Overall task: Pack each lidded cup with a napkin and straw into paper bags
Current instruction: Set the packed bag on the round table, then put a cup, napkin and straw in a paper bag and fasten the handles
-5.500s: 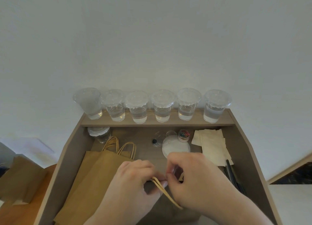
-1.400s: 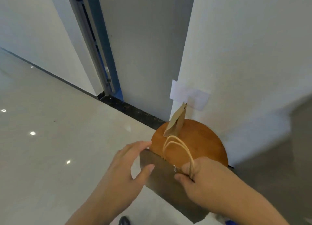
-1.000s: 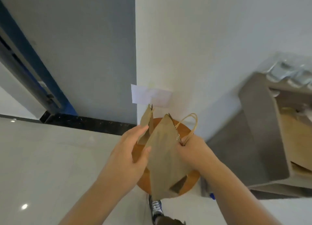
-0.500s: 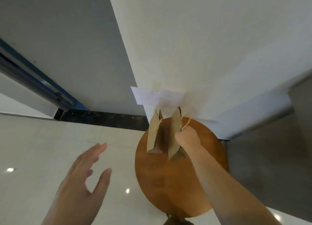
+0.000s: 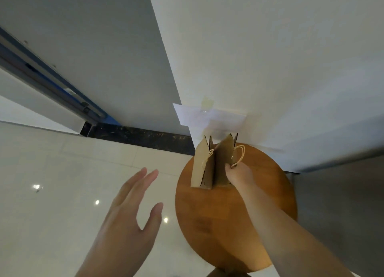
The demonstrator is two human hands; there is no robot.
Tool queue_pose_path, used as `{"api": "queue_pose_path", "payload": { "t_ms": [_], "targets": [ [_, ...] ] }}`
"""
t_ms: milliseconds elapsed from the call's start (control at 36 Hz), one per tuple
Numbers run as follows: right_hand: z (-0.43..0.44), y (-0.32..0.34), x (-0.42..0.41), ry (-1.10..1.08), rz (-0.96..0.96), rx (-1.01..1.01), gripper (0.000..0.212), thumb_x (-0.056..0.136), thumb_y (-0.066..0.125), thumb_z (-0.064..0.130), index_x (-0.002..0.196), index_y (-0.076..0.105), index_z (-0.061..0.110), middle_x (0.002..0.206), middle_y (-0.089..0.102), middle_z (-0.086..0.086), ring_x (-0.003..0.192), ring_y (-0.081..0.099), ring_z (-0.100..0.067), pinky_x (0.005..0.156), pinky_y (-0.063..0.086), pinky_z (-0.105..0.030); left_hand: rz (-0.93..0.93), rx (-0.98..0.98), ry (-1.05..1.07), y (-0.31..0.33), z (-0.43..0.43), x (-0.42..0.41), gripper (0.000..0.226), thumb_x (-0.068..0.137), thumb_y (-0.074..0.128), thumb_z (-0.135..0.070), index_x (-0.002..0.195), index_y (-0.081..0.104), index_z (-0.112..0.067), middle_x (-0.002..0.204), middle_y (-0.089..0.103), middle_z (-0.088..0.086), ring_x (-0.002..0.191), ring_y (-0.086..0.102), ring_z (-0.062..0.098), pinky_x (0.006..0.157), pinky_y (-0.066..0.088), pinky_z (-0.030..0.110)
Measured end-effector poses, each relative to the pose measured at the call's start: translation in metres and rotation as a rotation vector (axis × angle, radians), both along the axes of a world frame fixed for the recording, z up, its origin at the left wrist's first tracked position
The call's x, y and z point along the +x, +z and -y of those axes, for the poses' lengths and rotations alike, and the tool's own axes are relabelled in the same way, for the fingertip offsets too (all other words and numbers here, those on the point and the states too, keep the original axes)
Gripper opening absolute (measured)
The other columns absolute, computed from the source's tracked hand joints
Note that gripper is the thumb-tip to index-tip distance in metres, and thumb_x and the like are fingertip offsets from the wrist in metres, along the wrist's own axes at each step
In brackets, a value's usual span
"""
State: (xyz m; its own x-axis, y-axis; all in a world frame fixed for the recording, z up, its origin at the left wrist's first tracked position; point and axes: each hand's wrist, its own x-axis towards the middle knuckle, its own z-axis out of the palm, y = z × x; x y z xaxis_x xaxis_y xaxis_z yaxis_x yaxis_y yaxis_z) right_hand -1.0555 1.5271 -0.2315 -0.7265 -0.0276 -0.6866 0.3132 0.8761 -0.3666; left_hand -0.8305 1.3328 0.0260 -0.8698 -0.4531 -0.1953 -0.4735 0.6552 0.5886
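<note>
Well, the head view, the only one, looks down on a round wooden surface (image 5: pixel 228 224) set against a white wall. Two brown paper bags stand upright at its far edge, touching side by side, each folded narrow with its top pinched to a point. The right hand (image 5: pixel 239 172) is curled on the bag (image 5: pixel 223 162) nearer the wall, gripping its side just below the twine handle (image 5: pixel 241 154), which loops out above the knuckles. The second bag (image 5: pixel 202 166) stands free on the left; no hand touches it. The left hand (image 5: pixel 128 214) hangs over the tiled floor, well apart from both bags, with its fingers straight and spread, holding nothing.

What the bags hold cannot be seen from here. They are likely light, thin paper that creases and tips easily, and any cup of liquid inside would make one top-heavy. The twine loops or the folded top edge look like the safest places to take hold, lifting straight up and keeping the bag upright.

A taped paper note (image 5: pixel 207 116) hangs on the wall above them.
</note>
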Motion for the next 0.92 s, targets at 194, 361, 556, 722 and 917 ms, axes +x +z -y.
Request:
{"api": "queue_pose_path", "payload": {
  "t_ms": [194,361,556,722,917],
  "targets": [
    [-0.016,0.031,0.018,-0.020,-0.017,-0.080,0.055,0.103,0.056,0.060,0.141,0.058,0.021,0.126,0.069,-0.002,0.112,0.068,-0.022,0.083,0.054,-0.033,-0.026,-0.031,-0.086,0.008,0.009,0.006,0.067,0.085,0.049,-0.060,0.151,0.034,-0.058,0.161,0.029,-0.034,0.146,0.043,0.007,0.114,0.049,0.047],
    [-0.042,0.091,0.058,-0.006,-0.137,-0.088,0.069,0.103,0.053,0.059,0.163,0.036,0.030,0.161,0.050,0.000,0.141,0.053,-0.025,0.111,0.048,-0.040,-0.042,-0.029,-0.184,0.003,0.009,0.014,0.072,0.097,0.057,-0.054,0.148,0.010,-0.073,0.157,0.006,-0.049,0.153,0.026,0.003,0.121,0.039,0.042],
    [-0.094,0.191,0.168,-0.177,-0.405,-0.032,0.066,0.097,0.053,0.067,0.156,0.043,0.040,0.137,0.061,0.009,0.109,0.057,-0.010,0.086,0.048,-0.027,-0.046,0.021,-0.384,-0.013,-0.002,0.051,0.087,0.090,0.056,-0.071,0.140,-0.015,-0.079,0.170,0.002,-0.028,0.157,0.026,0.014,0.119,0.036,0.042],
    [-0.137,0.237,0.309,-0.376,-0.441,0.061,0.073,0.094,0.057,0.068,0.159,0.035,0.044,0.157,0.047,0.008,0.134,0.054,-0.015,0.102,0.054,-0.037,-0.143,0.138,-0.583,-0.007,-0.041,0.089,0.081,0.090,0.051,-0.076,0.136,-0.015,-0.080,0.170,0.007,-0.025,0.155,0.031,0.013,0.117,0.039,0.041],
    [-0.190,0.286,0.401,-0.611,-0.494,0.127,0.074,0.100,0.058,0.062,0.164,0.027,0.043,0.170,0.031,0.009,0.131,0.054,-0.016,0.086,0.051,-0.021,-0.197,0.228,-0.835,0.040,-0.114,0.118,0.078,0.095,0.056,-0.067,0.151,0.002,-0.069,0.168,0.005,-0.031,0.157,0.017,0.002,0.120,0.032,0.031]
  ]
}}
